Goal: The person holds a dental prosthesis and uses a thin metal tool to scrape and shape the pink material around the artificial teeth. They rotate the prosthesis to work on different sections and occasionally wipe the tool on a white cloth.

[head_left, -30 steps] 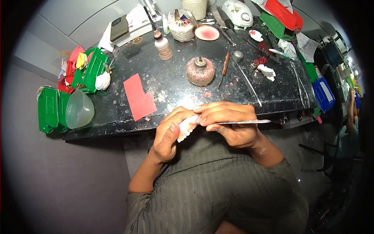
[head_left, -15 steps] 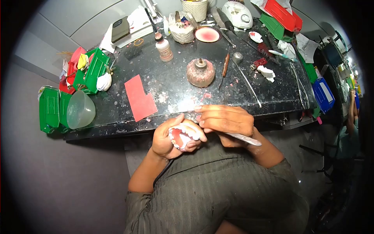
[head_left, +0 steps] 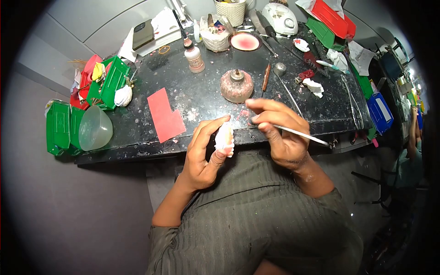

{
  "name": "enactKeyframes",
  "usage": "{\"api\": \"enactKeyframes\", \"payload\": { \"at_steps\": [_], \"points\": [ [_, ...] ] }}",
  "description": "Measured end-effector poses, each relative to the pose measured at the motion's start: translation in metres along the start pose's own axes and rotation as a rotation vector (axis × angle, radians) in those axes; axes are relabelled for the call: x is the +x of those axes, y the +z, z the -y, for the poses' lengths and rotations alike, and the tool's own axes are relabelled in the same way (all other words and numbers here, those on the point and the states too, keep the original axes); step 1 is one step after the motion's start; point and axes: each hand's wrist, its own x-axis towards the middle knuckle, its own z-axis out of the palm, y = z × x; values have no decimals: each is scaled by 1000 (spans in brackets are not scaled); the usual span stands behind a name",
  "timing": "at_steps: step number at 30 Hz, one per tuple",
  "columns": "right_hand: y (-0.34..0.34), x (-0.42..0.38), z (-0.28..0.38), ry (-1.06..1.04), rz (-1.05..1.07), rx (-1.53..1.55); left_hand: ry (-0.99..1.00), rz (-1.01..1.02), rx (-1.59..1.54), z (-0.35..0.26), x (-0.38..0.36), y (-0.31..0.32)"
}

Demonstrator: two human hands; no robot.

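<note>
Between the fingertips and thumb of my left hand (head_left: 203,151) is a dental cast (head_left: 224,140), white with pink-red wax and a row of teeth, turned edge-on above my lap. My right hand (head_left: 286,137) pinches a slim metal wax knife (head_left: 300,133), its shaft slanting down to the right; the end by the fingertips looks dark and is partly hidden. Knife and cast are apart. On the bench beyond my hands lie a notched red wax sheet (head_left: 165,117), a glass spirit lamp (head_left: 237,86) and small pink wax scraps (head_left: 244,112).
A dropper bottle (head_left: 194,57), a red-stained dish (head_left: 245,41) and a white control unit (head_left: 279,18) stand toward the back. Long metal tools (head_left: 288,89) lie right of the lamp. Green bins (head_left: 59,128) and a translucent bowl (head_left: 95,128) sit left. Another person's arm (head_left: 414,123) shows far right.
My left hand has tipped the cast from face-up to edge-on. The right hand has turned over and lifted slightly, and the knife's flat blade no longer shows beneath it.
</note>
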Motion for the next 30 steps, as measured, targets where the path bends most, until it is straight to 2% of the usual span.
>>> {"api": "enactKeyframes", "payload": {
  "at_steps": [1,3,8,17,30],
  "points": [
    [-1,4,4,-114,54,-154,25,-47,12,2,0,2],
    [3,1,9,-60,50,-110,50,-93,25,5,0,5],
    [15,-5,16,-18,75,31,171,-246,278,11,-2,7],
    [20,-9,9,-6,110,80,271,-299,462,12,1,7],
    [23,-7,6,-53,109,17,295,-345,540,8,1,10]
  ]
}}
